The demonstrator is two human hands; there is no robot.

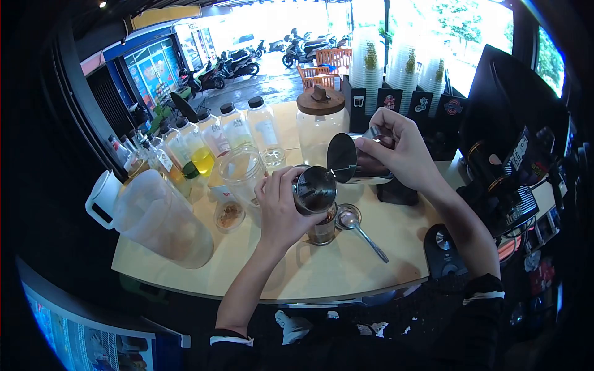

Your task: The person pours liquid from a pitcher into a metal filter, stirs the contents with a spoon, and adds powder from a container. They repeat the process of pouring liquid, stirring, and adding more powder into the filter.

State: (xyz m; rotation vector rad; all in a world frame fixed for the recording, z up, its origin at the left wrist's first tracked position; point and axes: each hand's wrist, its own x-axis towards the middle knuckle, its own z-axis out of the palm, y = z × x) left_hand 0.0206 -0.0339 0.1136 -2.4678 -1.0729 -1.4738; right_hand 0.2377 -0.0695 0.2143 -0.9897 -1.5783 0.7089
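Observation:
My left hand (278,201) is closed around a metal cup (317,190), its open mouth facing up toward me. Fingers of my right hand (399,145) grip the handle of a shiny steel pitcher (366,166). The pitcher lies tipped to the left, its lip right at the cup's rim. Under the cup, partly hidden by it, stands a glass (322,234) with something brown inside. Just right of the glass, a long-handled metal spoon (368,240) rests with its bowl on a small round dish (351,212).
On the left stand a large cloudy plastic jug (161,222) and a white-handled pitcher (104,198). A clear jar (241,167) and small brown-powder dish (229,215) sit nearer. Several bottles (201,151), a wooden-lidded jar (320,127) and stacked cups (366,68) line the back.

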